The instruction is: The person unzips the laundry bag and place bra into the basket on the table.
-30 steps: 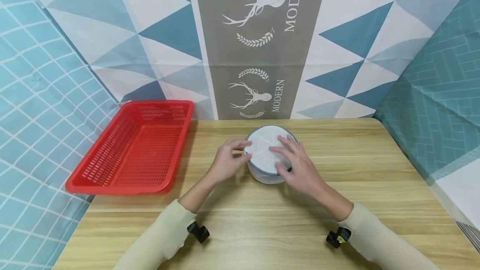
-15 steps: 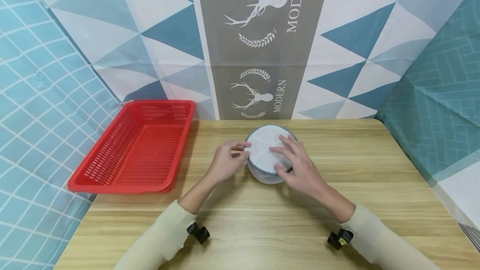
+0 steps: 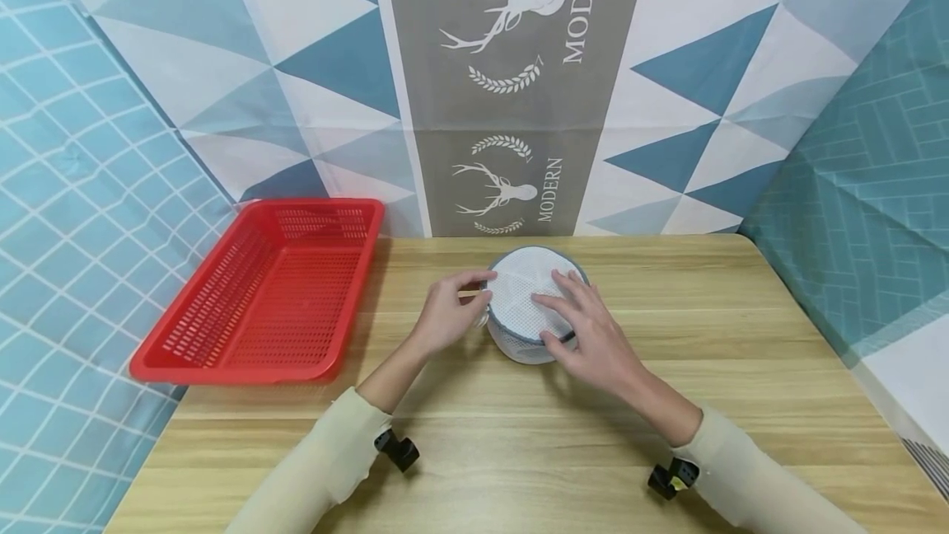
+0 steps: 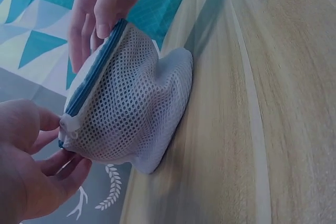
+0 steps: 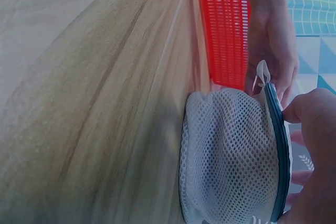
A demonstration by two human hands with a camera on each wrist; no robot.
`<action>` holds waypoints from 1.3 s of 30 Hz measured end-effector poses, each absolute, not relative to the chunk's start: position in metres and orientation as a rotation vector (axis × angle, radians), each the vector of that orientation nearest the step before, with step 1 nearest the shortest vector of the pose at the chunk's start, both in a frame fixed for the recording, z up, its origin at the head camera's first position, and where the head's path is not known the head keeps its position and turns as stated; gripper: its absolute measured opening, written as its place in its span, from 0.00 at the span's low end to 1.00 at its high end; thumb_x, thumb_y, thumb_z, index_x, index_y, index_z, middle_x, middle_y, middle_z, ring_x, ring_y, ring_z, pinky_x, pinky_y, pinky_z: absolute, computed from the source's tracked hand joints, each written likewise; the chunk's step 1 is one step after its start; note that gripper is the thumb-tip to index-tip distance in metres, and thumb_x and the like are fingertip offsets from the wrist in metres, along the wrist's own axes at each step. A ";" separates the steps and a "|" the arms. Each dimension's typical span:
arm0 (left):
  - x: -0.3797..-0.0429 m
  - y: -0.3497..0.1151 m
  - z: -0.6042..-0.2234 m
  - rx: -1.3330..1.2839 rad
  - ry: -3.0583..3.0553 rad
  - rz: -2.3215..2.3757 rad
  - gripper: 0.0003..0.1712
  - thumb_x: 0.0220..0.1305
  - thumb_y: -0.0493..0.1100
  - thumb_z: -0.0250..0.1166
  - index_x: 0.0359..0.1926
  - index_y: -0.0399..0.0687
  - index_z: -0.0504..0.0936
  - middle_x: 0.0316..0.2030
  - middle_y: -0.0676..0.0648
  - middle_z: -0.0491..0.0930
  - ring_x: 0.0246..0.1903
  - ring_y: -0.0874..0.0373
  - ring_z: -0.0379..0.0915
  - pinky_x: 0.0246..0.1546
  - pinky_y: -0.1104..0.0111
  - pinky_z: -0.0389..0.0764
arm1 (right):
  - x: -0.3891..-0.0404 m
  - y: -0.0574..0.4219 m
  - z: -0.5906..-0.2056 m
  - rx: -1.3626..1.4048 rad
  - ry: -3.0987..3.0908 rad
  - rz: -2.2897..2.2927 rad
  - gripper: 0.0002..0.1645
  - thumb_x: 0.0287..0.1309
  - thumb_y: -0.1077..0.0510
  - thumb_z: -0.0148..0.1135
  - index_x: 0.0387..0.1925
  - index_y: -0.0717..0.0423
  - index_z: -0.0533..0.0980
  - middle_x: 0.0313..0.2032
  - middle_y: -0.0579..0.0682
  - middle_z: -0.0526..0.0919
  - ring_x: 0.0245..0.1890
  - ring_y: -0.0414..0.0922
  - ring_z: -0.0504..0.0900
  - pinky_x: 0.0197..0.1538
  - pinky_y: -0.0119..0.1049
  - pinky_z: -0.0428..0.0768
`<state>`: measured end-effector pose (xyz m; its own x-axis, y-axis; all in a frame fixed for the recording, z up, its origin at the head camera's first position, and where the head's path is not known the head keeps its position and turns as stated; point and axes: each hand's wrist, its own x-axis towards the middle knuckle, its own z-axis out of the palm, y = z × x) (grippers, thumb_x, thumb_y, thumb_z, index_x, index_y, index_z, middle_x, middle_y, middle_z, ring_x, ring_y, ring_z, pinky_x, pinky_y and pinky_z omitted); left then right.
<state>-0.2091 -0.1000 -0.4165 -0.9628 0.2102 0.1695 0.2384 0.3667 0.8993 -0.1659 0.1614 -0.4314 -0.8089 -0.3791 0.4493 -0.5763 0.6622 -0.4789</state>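
Note:
A round white mesh laundry bag [image 3: 522,291] with a blue-grey zip round its top stands on the wooden table. My left hand [image 3: 454,311] is at its left rim, thumb and fingertips pinching the edge beside the white zip pull [image 4: 71,124]. On the opposite side my right hand [image 3: 589,332] rests with spread fingers on the mesh top, its thumb at the zip edge. The bag's mesh side [image 5: 231,150] is creased and sags in the right wrist view. Its zip [image 4: 97,74] runs closed along the part that shows in the left wrist view.
A red plastic basket [image 3: 344,328] with perforated sides stands at the left of the table [image 3: 474,452]. Behind the table rises a patterned wall covering [image 3: 504,105], with blue tiled sheets at both sides.
My left fingertips have shifted slightly up along the rim, and the zip pull now shows below them. My right hand stays almost in place on the bag.

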 end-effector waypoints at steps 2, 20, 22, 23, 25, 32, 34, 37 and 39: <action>-0.209 -0.100 -0.417 -0.420 -2.577 -1.703 0.20 0.78 0.34 0.67 0.67 0.39 0.88 0.68 0.36 0.87 0.69 0.41 0.85 0.69 0.55 0.89 | -0.166 0.161 -0.432 0.761 -2.576 0.896 0.31 0.67 0.58 0.76 0.70 0.52 0.84 0.84 0.66 0.69 0.87 0.74 0.61 0.86 0.81 0.55; -0.199 -0.107 -0.422 -0.402 -2.569 -1.656 0.15 0.77 0.33 0.67 0.60 0.37 0.91 0.59 0.37 0.92 0.59 0.43 0.89 0.65 0.54 0.91 | -0.178 0.161 -0.435 0.763 -2.586 0.885 0.25 0.71 0.60 0.69 0.67 0.51 0.85 0.83 0.67 0.70 0.87 0.73 0.63 0.86 0.81 0.55; -0.198 -0.107 -0.423 -0.407 -2.570 -1.639 0.15 0.77 0.33 0.68 0.59 0.37 0.91 0.58 0.37 0.93 0.58 0.43 0.90 0.65 0.54 0.92 | -0.178 0.162 -0.435 0.762 -2.583 0.885 0.24 0.71 0.61 0.69 0.67 0.52 0.85 0.83 0.67 0.70 0.87 0.73 0.63 0.86 0.81 0.55; -0.198 -0.107 -0.423 -0.410 -2.570 -1.633 0.15 0.77 0.33 0.68 0.59 0.38 0.91 0.58 0.37 0.93 0.58 0.43 0.90 0.65 0.54 0.92 | -0.178 0.162 -0.436 0.760 -2.582 0.886 0.24 0.71 0.61 0.68 0.66 0.52 0.85 0.83 0.67 0.70 0.87 0.73 0.63 0.86 0.81 0.55; -0.198 -0.107 -0.424 -0.415 -2.567 -1.632 0.15 0.77 0.33 0.67 0.59 0.38 0.91 0.58 0.37 0.93 0.58 0.42 0.90 0.65 0.54 0.92 | -0.178 0.162 -0.435 0.755 -2.582 0.884 0.25 0.70 0.61 0.68 0.66 0.52 0.85 0.83 0.67 0.70 0.87 0.73 0.62 0.86 0.80 0.55; -0.201 -0.105 -0.419 -0.393 -2.544 -1.686 0.16 0.77 0.33 0.67 0.61 0.39 0.91 0.65 0.35 0.89 0.63 0.38 0.89 0.68 0.51 0.90 | -0.173 0.162 -0.431 0.758 -2.567 0.877 0.26 0.69 0.60 0.70 0.68 0.53 0.85 0.83 0.68 0.70 0.86 0.74 0.63 0.85 0.81 0.55; -0.204 -0.105 -0.419 -0.389 -2.533 -1.702 0.17 0.78 0.33 0.66 0.63 0.40 0.90 0.70 0.35 0.86 0.66 0.38 0.88 0.69 0.50 0.89 | -0.171 0.161 -0.430 0.772 -2.552 0.871 0.27 0.69 0.60 0.72 0.68 0.53 0.85 0.83 0.68 0.70 0.86 0.74 0.63 0.85 0.81 0.56; -0.207 -0.103 -0.419 -0.399 -2.534 -1.705 0.19 0.78 0.34 0.66 0.66 0.41 0.89 0.76 0.35 0.81 0.69 0.37 0.86 0.69 0.50 0.88 | -0.169 0.161 -0.430 0.792 -2.540 0.850 0.28 0.69 0.59 0.73 0.69 0.53 0.84 0.83 0.69 0.71 0.86 0.75 0.64 0.84 0.81 0.57; -0.209 -0.102 -0.419 -0.416 -2.545 -1.691 0.20 0.79 0.34 0.66 0.67 0.41 0.89 0.75 0.35 0.81 0.69 0.37 0.86 0.69 0.50 0.88 | -0.169 0.161 -0.430 0.800 -2.546 0.834 0.28 0.70 0.58 0.73 0.70 0.53 0.84 0.83 0.69 0.70 0.86 0.75 0.63 0.85 0.80 0.59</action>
<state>-0.2089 -0.1018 -0.4194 -0.9620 0.1906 0.1954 0.2540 0.3630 0.8965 -0.1690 0.1609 -0.4301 -0.7819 -0.4048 0.4741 -0.6069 0.6682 -0.4304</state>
